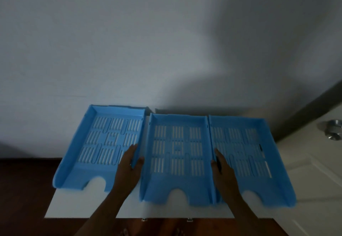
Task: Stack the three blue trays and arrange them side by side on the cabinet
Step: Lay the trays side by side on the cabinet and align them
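Note:
Three light blue slotted trays lie side by side on the white cabinet top. The left tray is angled and its left front corner overhangs the cabinet's left edge. The middle tray and the right tray lie straight and touch each other. My left hand grips the right wall of the left tray, thumb outside and fingers inside. My right hand grips the wall where the middle and right trays meet; which tray's wall it holds is unclear.
A plain wall rises right behind the cabinet. A white door with a metal knob stands close on the right. Dark wooden floor shows to the left and below the cabinet's front edge.

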